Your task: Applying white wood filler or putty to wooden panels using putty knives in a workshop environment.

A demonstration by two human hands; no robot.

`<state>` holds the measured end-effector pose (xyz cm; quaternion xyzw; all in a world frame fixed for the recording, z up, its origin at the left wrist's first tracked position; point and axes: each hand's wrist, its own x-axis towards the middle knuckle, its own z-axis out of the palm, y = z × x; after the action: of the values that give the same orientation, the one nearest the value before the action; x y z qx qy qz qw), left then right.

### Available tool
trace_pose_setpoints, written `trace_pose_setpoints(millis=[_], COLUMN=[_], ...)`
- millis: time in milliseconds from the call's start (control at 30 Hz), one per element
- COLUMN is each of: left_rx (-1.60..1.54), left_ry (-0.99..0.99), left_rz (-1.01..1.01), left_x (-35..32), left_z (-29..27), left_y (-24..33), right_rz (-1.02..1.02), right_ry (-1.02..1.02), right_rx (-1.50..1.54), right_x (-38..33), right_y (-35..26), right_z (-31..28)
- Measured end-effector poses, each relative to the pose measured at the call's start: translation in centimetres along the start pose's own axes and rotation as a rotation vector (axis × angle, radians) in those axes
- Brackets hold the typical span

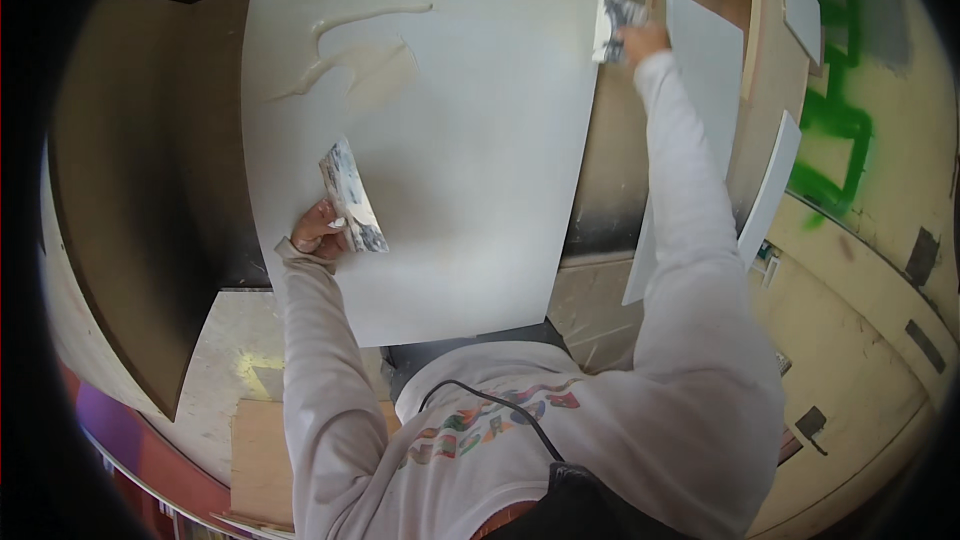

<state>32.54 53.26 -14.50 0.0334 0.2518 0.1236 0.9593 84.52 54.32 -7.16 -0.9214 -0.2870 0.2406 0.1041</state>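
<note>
A large white panel [480,140] lies before me, with a streak and a smeared patch of pale cream filler [385,70] on its far left part. My left hand [320,230] grips a wide putty knife [352,198] over the panel's near left side; its blade is stained with dark and white residue. At the panel's far right edge, my right hand [645,42] is closed on a second putty knife [612,25], its blade also smeared white and dark. Whitish residue shows on the fingers of my left hand.
Narrow white boards [708,70] lean at the right beside a wooden frame [765,10]. A brown board [150,170] stands at the left. Plywood [258,460] lies low on the left, and a cream surface with green paint [835,130] is far right.
</note>
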Motion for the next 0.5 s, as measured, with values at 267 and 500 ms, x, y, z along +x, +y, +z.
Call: trace_pose_setpoints(millis=[267, 500], left_rx=[-0.084, -0.097], left_ry=[-0.024, 0.046], left_rz=[-0.088, -0.158], left_x=[0.3, 0.1], left_z=[1.1, 1.3], left_y=[0.6, 1.2], right_rz=[0.004, 0.099], right_ry=[0.13, 0.295], right_rx=[-0.106, -0.103], right_x=[13.1, 13.7], right_y=[-8.3, -19.0], right_z=[1.9, 9.0])
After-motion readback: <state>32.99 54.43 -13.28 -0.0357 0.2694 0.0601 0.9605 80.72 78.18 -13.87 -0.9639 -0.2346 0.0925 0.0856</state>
